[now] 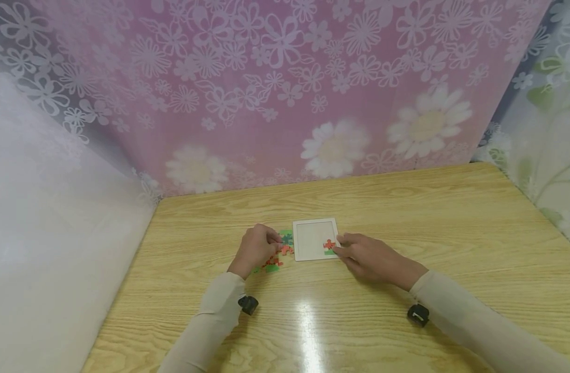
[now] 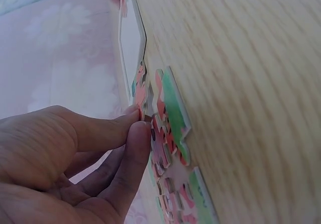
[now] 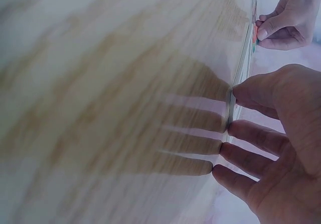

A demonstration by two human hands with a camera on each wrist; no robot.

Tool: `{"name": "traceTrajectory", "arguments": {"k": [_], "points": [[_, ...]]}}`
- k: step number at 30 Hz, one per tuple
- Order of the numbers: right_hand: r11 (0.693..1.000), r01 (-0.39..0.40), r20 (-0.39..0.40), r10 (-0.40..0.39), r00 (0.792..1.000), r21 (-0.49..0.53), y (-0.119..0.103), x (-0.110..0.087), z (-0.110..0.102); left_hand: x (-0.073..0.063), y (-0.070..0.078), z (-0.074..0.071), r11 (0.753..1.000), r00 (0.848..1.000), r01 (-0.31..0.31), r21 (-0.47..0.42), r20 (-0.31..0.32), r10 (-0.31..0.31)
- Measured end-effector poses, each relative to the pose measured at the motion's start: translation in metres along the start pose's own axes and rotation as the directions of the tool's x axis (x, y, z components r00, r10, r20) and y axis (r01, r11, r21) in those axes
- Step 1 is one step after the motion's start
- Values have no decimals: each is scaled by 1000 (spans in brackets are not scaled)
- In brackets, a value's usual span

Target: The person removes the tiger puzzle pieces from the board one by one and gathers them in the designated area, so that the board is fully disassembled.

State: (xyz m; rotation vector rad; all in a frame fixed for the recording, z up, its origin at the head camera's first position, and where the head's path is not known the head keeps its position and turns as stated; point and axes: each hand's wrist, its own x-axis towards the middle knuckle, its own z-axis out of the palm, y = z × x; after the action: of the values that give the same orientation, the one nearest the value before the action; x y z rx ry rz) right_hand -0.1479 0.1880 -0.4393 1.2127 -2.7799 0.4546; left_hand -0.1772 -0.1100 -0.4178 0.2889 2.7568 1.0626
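Observation:
A square white puzzle frame (image 1: 308,258) lies flat on the table. Inside its near right corner sits a red and green puzzle piece (image 1: 329,244). My right hand (image 1: 371,257) holds the frame by its right edge near that corner, and its lower fingertips (image 3: 220,171) touch the tabletop. Left of the frame, my left hand (image 1: 257,249) pinches a reddish puzzle piece (image 2: 141,93) between thumb and forefinger. Several loose red and green pieces (image 1: 272,267) lie under and beside this hand, partly overlapping; the hand hides some of them.
The wood-grain table (image 1: 406,207) reaches to a pink flowered cloth (image 1: 266,103) at the back. A white cloth (image 1: 56,233) hangs along the left side, and a flowered one (image 1: 555,129) along the right. Each wrist wears a small black camera (image 1: 417,315).

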Motion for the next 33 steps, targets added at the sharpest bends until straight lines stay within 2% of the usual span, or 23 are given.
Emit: {"name": "traceTrajectory", "arguments": {"k": [22,26,33], "points": [[1000,2,1,-2,1000,-1,1,0,0,2,-3,3,1000,1000,-19,20,1,19],[1000,-4,3,4,1000,3,2,0,1,4,4,2,1000,1000,-26,15,1,26],[1000,-12,6,12,1000,11,2,0,2,11,26,8,997,997,-68,30,23,67]]}}
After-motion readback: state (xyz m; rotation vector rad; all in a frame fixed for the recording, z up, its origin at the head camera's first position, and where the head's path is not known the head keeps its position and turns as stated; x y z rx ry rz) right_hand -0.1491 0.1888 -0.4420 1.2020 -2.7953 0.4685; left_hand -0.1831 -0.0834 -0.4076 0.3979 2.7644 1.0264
